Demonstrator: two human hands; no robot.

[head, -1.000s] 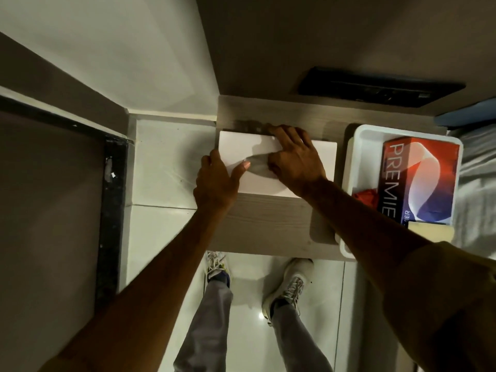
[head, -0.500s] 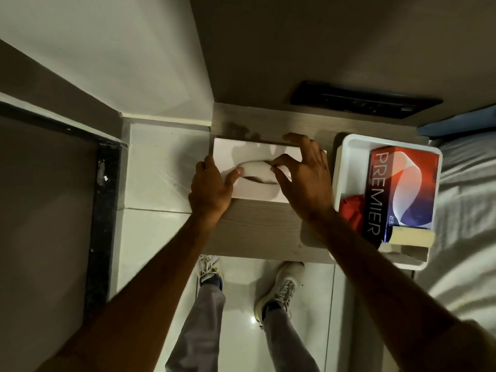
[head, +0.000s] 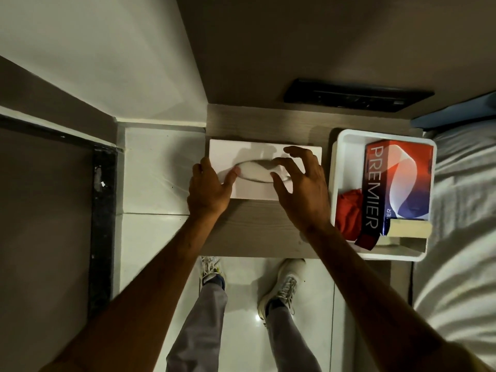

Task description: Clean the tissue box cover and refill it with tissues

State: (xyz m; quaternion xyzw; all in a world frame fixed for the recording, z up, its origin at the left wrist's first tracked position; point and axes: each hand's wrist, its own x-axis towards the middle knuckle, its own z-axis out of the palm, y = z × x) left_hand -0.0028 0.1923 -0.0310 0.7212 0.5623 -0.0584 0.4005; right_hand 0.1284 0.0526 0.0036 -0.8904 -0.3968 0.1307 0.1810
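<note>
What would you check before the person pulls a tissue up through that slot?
1. White tissue box cover sits flat on the wooden shelf: ok.
2. Left hand steadies the cover's left end: ok.
3. Right hand is over the oval slot, fingers spread: ok.
4. Tissue is reachable in the slot: cannot tell.
5. Premier tissue box and red cloth lie in the white tray, clear of the hands: ok.

Bare forearms (head: 150, 285), grey trousers (head: 198, 326), white laced sneakers (head: 281, 285)
</note>
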